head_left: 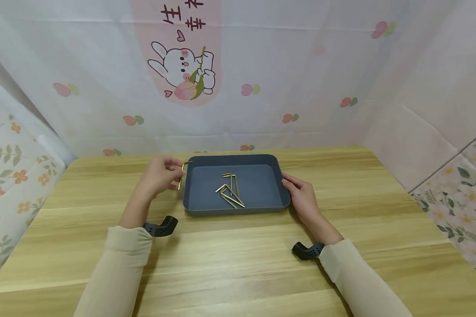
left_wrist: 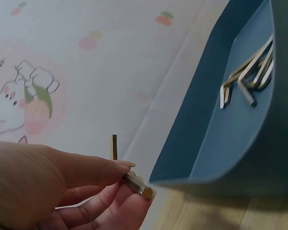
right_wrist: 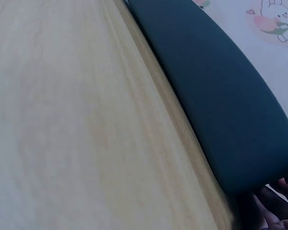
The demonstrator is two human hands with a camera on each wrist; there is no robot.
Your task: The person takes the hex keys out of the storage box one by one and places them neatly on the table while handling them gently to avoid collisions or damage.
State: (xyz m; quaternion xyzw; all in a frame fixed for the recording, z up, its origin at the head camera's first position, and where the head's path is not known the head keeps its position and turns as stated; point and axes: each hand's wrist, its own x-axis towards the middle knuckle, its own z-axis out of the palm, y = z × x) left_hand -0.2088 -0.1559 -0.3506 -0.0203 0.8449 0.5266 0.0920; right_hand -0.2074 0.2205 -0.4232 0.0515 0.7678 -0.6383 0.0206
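Observation:
Between thumb and fingers, my left hand pinches a brass-coloured hex key just outside the tray's left wall. Its hexagonal end faces the camera in the left wrist view, and its other arm points up behind the thumb. Several more L-shaped hex keys lie crossed over one another in the middle of the blue-grey tray. At the tray's right side my right hand holds the wall; in the right wrist view only dark fingers show at the corner.
The tray stands on a wood-grain table near its back edge. A white printed curtain hangs behind, with more patterned cloth at both sides. Each wrist wears a black camera mount.

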